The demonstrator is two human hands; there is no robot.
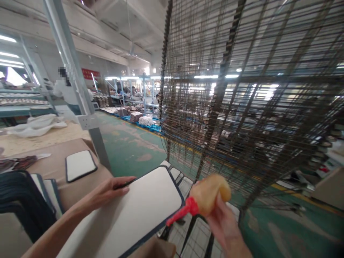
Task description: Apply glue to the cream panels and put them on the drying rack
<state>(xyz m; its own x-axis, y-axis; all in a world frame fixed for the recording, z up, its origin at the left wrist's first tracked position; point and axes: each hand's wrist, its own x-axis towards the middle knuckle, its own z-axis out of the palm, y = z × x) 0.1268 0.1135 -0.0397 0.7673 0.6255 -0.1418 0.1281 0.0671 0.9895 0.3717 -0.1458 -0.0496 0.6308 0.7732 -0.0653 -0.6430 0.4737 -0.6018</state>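
My left hand (pixel 114 190) is closed on the upper left edge of a large white panel (pixel 145 200) with rounded corners and a dark border. The panel lies tilted in front of me. In my right hand (pixel 221 218) is a soft yellowish squeeze bottle (pixel 211 193), its sides dented by my grip. Its red nozzle (pixel 185 211) points down and left, with the tip at the panel's right dark edge. Whether the tip touches the edge, I cannot tell.
A tall wire rack (pixel 215 89) rises at the right, with panels on its low shelf. At the left, a brown-covered table (pixel 102 173) bears a small white panel (pixel 80 165) and dark-edged pieces (pixel 21 200). A metal post (pixel 88 122) stands beside it; a person (pixel 67 93) is behind.
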